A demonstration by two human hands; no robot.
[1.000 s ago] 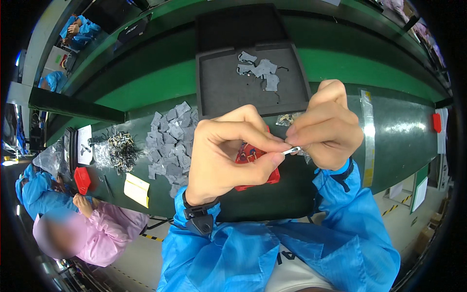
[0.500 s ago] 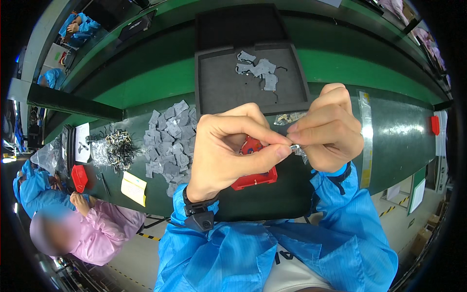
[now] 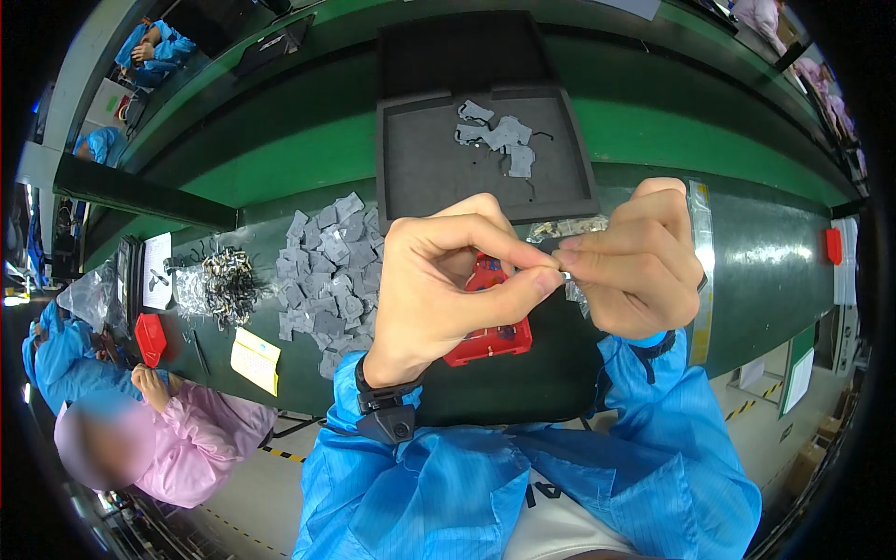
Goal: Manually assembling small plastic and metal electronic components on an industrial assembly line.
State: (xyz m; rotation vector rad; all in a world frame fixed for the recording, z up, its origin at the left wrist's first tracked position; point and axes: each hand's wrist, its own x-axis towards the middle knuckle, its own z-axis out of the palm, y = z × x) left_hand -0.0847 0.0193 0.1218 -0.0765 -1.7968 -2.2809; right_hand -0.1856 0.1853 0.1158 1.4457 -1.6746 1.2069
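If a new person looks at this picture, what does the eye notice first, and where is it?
First come the two bare hands in the middle: the left hand and right hand pinch one tiny silvery part between their fingertips. Right under them sits a red fixture on a black mat. Next the eye goes to the heap of grey pieces at the left and the black tray above.

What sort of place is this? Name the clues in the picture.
Most likely a factory assembly line. A long green workbench carries a dark parts tray and a heap of small grey pieces, and workers in blue smocks sit along it.
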